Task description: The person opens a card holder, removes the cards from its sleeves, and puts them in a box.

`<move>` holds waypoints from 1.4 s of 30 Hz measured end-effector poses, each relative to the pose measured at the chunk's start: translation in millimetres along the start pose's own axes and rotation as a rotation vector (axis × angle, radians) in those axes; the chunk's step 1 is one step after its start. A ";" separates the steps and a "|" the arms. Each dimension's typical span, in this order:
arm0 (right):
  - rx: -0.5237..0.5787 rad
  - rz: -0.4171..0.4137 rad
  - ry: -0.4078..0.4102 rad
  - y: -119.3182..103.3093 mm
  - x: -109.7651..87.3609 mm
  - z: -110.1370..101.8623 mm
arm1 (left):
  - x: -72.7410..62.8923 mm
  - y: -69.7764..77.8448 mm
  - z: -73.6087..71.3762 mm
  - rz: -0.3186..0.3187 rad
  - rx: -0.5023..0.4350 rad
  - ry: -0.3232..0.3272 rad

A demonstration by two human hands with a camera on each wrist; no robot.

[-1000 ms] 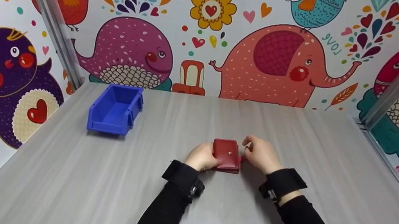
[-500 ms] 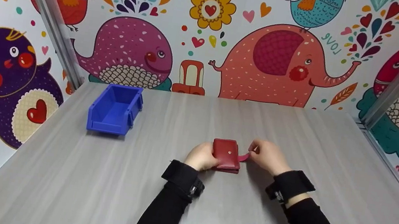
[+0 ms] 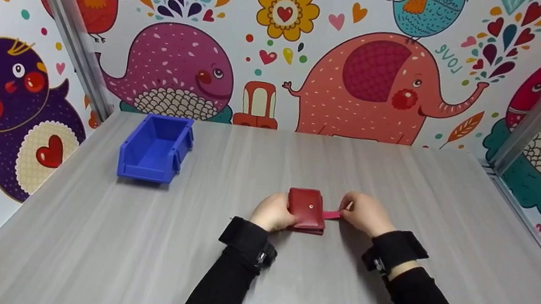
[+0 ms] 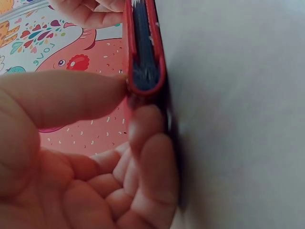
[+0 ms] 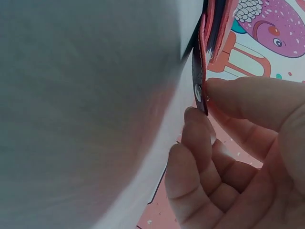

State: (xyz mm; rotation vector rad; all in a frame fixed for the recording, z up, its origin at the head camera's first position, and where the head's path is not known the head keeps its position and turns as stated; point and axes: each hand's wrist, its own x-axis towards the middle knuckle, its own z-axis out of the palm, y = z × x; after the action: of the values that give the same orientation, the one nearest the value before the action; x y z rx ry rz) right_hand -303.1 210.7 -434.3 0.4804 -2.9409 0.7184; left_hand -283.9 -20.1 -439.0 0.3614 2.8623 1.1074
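A small red wallet [image 3: 307,211] lies closed on the table, a metal snap stud on its upper face. My left hand [image 3: 273,212] holds it by its left side; in the left wrist view the thumb is on the cover and the fingers are at the folded spine [image 4: 147,88]. From the wallet's right side the closure strap [image 3: 332,215] sticks out sideways. My right hand [image 3: 367,214] pinches the strap's end between thumb and fingertips. The right wrist view shows a round snap [image 5: 198,92] near the strap's tip, beside the thumb.
A blue plastic bin [image 3: 155,148] stands at the back left of the grey wood-grain table [image 3: 209,271]. Printed cartoon panels [image 3: 182,63] wall the back and sides, with metal posts at the corners.
My right hand has moved right and slightly down, and the strap has come out from the wallet's edge to lie straight sideways. My left hand and the wallet have stayed in place.
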 end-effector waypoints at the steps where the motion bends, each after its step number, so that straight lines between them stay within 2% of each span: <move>1: 0.000 0.007 -0.002 0.2 0.0 0.0 | 0.3 -0.1 0.0 -0.002 0.000 -0.002; 24: 0.009 0.034 -0.024 0.8 0.5 1.9 | 0.7 -0.7 0.1 -0.012 0.003 -0.011; 32: -0.024 0.057 -0.063 -0.6 0.7 1.0 | 0.6 0.2 -0.1 -0.015 -0.013 -0.011; 42: -0.080 0.032 -0.047 -1.5 1.0 2.3 | 2.0 -0.4 1.0 -0.013 0.006 -0.007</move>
State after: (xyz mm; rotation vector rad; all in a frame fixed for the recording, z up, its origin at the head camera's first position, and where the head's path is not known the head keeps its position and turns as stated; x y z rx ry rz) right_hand -303.6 208.2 -435.6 0.4502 -3.0134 0.5986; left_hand -285.9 -19.2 -439.9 0.3464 2.8583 1.0927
